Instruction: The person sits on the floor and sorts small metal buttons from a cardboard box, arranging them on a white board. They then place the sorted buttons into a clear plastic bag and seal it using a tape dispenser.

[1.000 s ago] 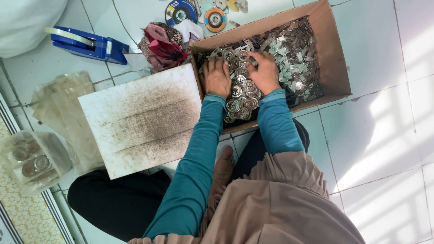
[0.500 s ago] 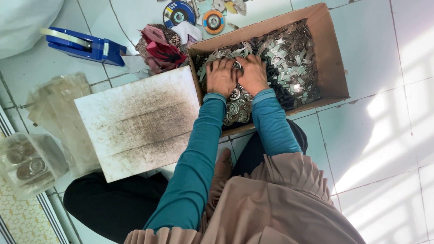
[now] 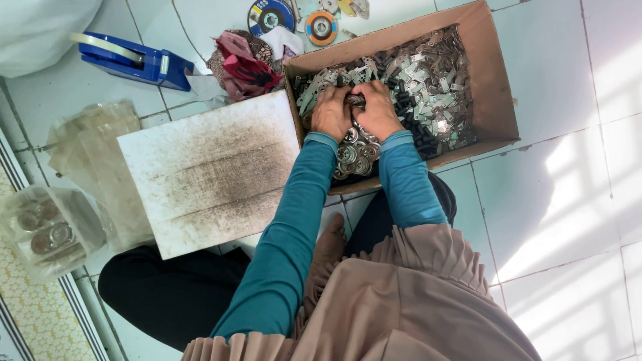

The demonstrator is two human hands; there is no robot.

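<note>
While the person sat on the tiled floor, both hands were down inside a cardboard box (image 3: 498, 80), side by side and nearly touching. Left hand (image 3: 331, 112): fingers curled into a heap of round metal discs (image 3: 354, 155) at the box's near end, closed around a clump of them. Right hand (image 3: 376, 110): likewise closed on the same clump, knuckles up. Small flat metal plates (image 3: 428, 73) filled the rest of the box, far side and right. White board (image 3: 210, 174), soiled with dark smudges, lay just left of the box, touching its edge. Crumpled patterned cloth (image 3: 244, 63) sat beyond the board. Blue tape dispenser (image 3: 134, 60), far left. Two grinding discs (image 3: 294, 17) lay beyond the box. Clear plastic bag (image 3: 47, 230) holding more round parts rested at the left edge.
</note>
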